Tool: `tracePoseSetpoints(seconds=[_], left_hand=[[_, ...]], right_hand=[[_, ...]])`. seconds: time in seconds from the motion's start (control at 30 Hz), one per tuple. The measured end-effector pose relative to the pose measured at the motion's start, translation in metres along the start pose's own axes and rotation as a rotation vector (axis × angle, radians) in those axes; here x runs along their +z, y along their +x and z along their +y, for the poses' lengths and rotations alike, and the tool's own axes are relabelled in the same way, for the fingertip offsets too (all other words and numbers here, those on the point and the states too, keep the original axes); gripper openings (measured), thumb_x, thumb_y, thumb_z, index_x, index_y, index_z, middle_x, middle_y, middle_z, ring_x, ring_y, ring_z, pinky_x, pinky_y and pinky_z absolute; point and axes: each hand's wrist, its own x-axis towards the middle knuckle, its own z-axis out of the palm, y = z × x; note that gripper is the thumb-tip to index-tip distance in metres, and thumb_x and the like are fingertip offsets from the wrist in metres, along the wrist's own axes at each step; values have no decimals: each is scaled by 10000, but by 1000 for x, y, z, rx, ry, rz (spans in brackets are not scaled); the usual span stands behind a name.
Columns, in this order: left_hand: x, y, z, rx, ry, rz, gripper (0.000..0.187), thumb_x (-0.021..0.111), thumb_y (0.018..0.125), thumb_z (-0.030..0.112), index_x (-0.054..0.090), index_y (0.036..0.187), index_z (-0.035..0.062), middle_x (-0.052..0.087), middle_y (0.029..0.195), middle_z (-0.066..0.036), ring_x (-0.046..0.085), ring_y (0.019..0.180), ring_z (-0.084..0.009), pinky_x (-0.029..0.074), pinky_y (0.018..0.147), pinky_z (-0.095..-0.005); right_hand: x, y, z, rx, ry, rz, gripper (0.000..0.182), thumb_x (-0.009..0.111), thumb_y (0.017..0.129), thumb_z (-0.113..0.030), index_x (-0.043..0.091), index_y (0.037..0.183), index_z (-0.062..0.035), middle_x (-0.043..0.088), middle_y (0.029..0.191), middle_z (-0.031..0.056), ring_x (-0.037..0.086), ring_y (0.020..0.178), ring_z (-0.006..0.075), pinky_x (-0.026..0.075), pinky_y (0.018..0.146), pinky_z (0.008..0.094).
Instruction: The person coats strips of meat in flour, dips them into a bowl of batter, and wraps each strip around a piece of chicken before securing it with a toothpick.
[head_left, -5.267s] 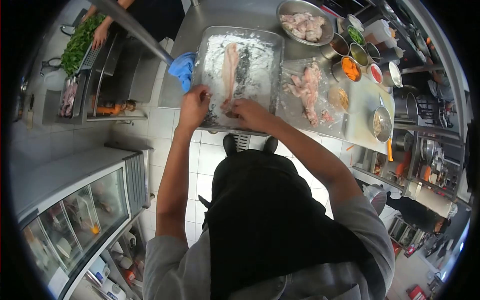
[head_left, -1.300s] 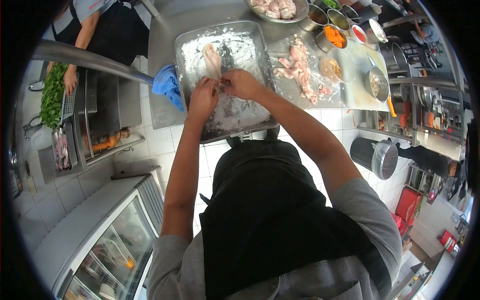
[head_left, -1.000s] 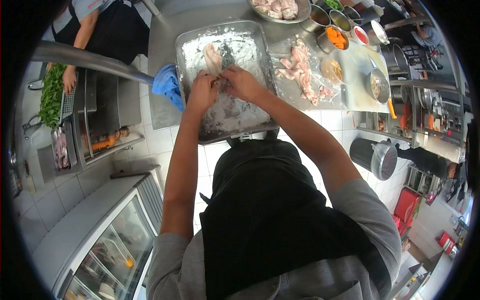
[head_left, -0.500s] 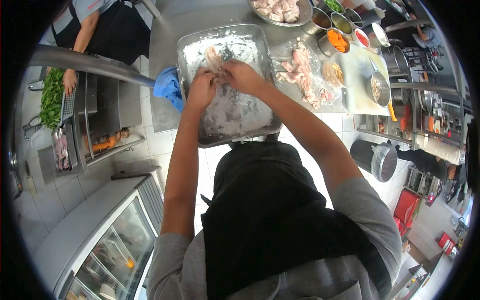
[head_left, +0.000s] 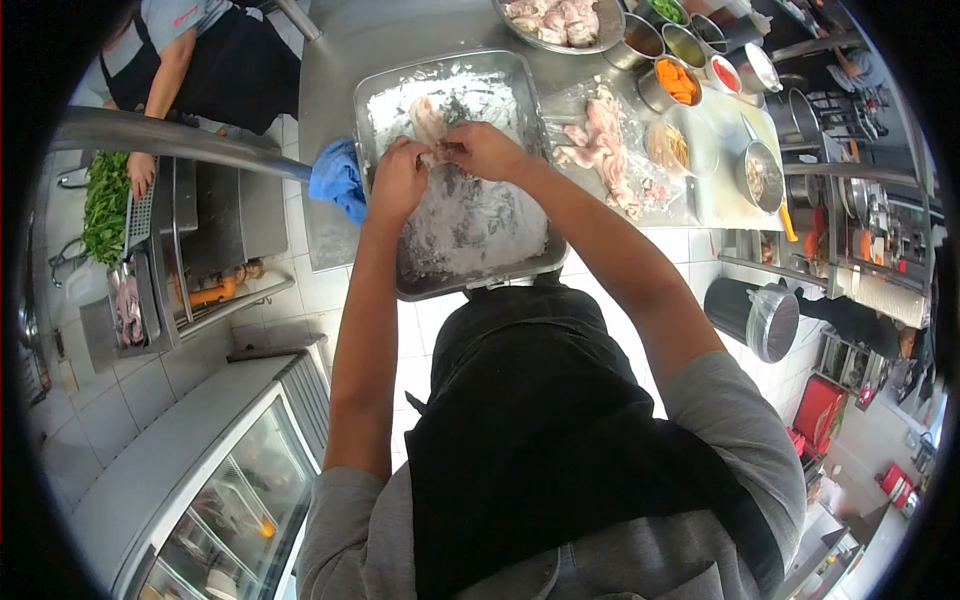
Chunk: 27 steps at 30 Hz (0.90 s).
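Note:
A metal tray [head_left: 520, 262] coated with white powder lies at the counter's near edge. Over its upper left part, my left hand [head_left: 401, 175] and my right hand [head_left: 482, 152] are close together, fingers pinched on a pale piece of meat [head_left: 428, 118]. The meat's upper end shows beyond my fingertips. To the right of the tray, raw meat pieces [head_left: 605, 135] lie on a clear plastic sheet. A blue cloth [head_left: 338, 178] sits against the tray's left side.
A bowl of meat [head_left: 560, 22] is at the top. Several metal containers, one with orange pieces [head_left: 677, 82], stand right of it. A pan [head_left: 760, 178] rests on a white board [head_left: 722, 200]. At left, a co-worker's hand [head_left: 141, 173] touches a grater beside green leaves [head_left: 104, 205].
Both my hands stay over the tray with the meat, shifting only slightly. The co-worker's hand has moved a little lower beside the leaves.

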Motion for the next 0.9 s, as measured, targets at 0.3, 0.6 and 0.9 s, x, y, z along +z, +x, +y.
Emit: tracePoseSetpoints(seconds=[0.3, 0.6, 0.9], left_hand=[[-1, 4, 4, 42, -46, 21, 254, 601, 731, -51, 664, 976, -38, 618, 938, -184, 643, 841, -342, 504, 789, -413], [1, 9, -6, 9, -10, 11, 277, 611, 745, -18, 678, 1014, -29, 634, 957, -198, 645, 852, -355, 503, 790, -424], [-4, 16, -8, -5, 102, 6, 315, 633, 763, 25, 643, 1076, -10, 632, 1062, -220, 609, 981, -419, 486, 863, -466]], right_hand=[[1, -6, -6, -43, -84, 117, 207, 704, 802, -109, 681, 997, -45, 623, 938, 124, 634, 884, 326, 528, 780, 413], [1, -11, -14, -141, -186, 236, 181, 707, 777, -140, 673, 940, -69, 611, 954, 115, 620, 935, 319, 529, 810, 413], [11, 6, -6, -203, -226, 221, 217, 719, 742, -79, 676, 951, -37, 620, 994, 132, 600, 933, 345, 497, 851, 446]])
